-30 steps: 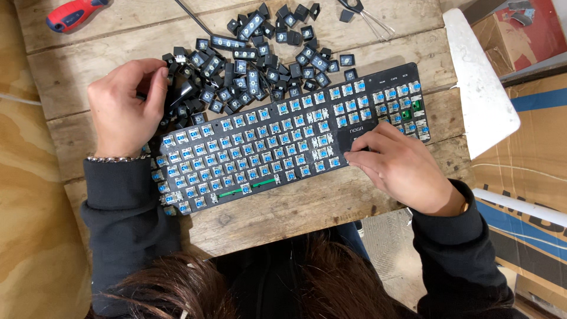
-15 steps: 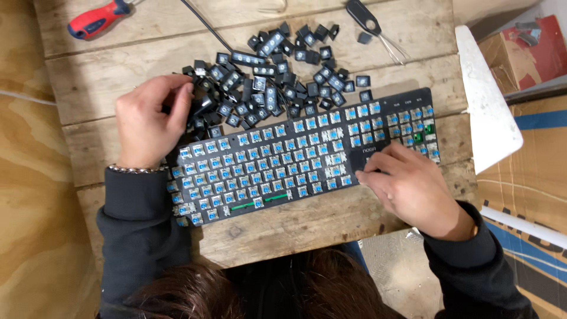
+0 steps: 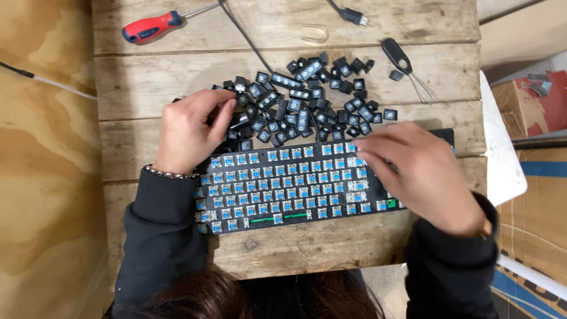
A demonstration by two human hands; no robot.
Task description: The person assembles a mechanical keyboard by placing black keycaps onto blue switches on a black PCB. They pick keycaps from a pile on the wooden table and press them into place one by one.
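keycap pile sits just past the keyboard, nearer the left hand

the keycaps (image 3: 307, 100) lie in a loose dark heap on the table (image 3: 147, 88), right against the far edge of the keyboard (image 3: 283, 183). the heap spreads side to side, roughly parallel to the keyboard's long axis, which runs left to right with a slight tilt up toward the right. most switches on the board stand bare and blue.

the left hand (image 3: 189, 133) is at the heap's left end, fingers curled down among the caps there; it looks pinched on one, though the view is too blocked to say for sure. the right hand (image 3: 422, 177) lies over the keyboard's right end, fingers spread and slightly blurred, covering that corner; i cannot tell whether it grips anything beneath. it is nearer the board than the heap, so the caps lie up and to its left.

further out, a red-handled screwdriver (image 3: 150, 26) rests at the table's far left, a puller (image 3: 401, 62) with wire prongs near the heap's right, and a cable (image 3: 351, 13) at the top edge.
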